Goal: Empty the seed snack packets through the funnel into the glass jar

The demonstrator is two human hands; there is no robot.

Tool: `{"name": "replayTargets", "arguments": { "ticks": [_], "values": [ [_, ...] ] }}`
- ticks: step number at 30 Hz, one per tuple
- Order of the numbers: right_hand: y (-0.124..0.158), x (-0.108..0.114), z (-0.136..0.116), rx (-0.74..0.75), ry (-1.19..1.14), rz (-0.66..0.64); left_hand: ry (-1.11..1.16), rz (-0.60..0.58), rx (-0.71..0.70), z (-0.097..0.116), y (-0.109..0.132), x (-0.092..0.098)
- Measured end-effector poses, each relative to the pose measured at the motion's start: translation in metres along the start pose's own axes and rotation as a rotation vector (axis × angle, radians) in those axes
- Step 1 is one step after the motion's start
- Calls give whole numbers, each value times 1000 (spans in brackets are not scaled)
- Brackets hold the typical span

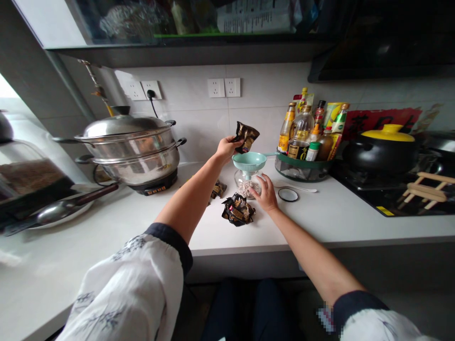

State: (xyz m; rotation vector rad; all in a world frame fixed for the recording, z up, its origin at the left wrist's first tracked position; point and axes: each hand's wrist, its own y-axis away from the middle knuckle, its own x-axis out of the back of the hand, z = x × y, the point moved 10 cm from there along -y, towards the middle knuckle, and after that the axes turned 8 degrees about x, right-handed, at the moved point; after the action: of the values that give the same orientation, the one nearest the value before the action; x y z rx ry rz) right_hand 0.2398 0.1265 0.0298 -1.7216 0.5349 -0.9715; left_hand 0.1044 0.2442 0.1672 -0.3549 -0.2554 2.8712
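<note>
Reference = clear round jar, upright on the white countertop, part-filled with pale mixed bits. Mint-green plastic funnel sits in the jar mouth, its handle pointing right.

Left hand: above and slightly left of the jar, fingers closed on a black-and-gold foil packet. Packet hangs tilted over the funnel; can't tell if it touches the rim.

Right hand: at the jar's right side, thumb and fingers spread in a wide curve. Fingertips are at the jar wall; can't tell how firm the contact is.

Around the jar: crumpled heap of black-and-gold wrappers just in front; more brown-gold packets to its left, partly behind the left forearm. Black-rimmed round lid flat to the right, long pale slim utensil just behind that. Round dark-green caddy of sauce bottles farther right, behind. Two-tier steel steamer well to the jar's left.
</note>
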Motion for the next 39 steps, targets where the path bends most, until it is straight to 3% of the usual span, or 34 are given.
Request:
{"name": "replayTargets", "arguments": {
  "ticks": [9,14,16,20,22,24,28,32,34,39],
  "values": [
    [-1,0,1,-9,-3,-11,-108,-17,-44,0,-1,1],
    [0,3,0,-18,17,-19,-22,-30,-39,-3,2,2],
    [0,16,-2,-14,48,52,-21,-40,-20,-5,3,3],
    [-13,62,1,-60,99,313,-19,-52,11,-7,4,6],
    [-35,80,8,-103,56,398,-15,-73,11,-6,5,4],
    [-70,85,17,-136,-39,388,-36,-115,14,-5,7,-1],
    [-138,59,44,-341,-293,164,-68,-193,-1,0,10,-14],
    [-157,9,53,-600,-690,-108,-98,-197,-22,4,12,-17],
    [-155,1,52,-671,-810,-124,-136,-174,-28,5,12,-13],
    [-149,12,59,-757,-881,-8,-226,-96,-21,3,11,5]
  ]
}}
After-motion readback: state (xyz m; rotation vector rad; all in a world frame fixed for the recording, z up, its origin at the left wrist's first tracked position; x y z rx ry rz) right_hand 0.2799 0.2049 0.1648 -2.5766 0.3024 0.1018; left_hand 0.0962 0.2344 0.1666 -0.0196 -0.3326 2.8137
